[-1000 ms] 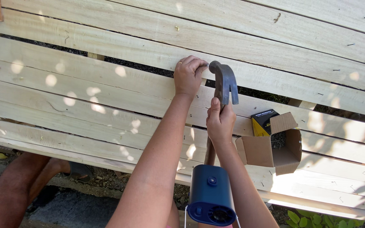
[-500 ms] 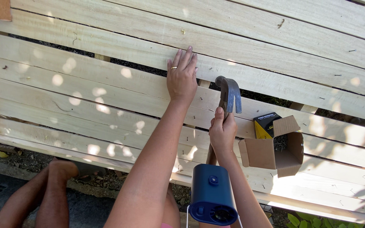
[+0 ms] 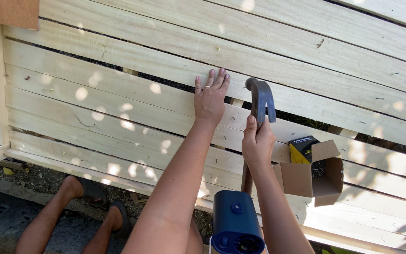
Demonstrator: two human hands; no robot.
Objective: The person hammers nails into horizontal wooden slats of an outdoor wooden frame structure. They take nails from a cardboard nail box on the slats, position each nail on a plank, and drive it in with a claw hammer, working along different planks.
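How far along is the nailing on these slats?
Done: nails already dot the pale slats. In hand: the left hand lies flat on a slat, and the right hand grips a hammer. Left: cannot tell; an open box sits alongside.

planks (image 3: pixel 118 99): pale cream wood, faint grain, dappled light spots | hammer (image 3: pixel 259 101) at centre: dark grey head, brown handle | cardboard box (image 3: pixel 313 176) at right: tan, with yellow-and-black small box (image 3: pixel 303 149) | device (image 3: pixel 236 226) at bottom centre: navy blue | board (image 3: pixel 10 11) at upper left: reddish brown
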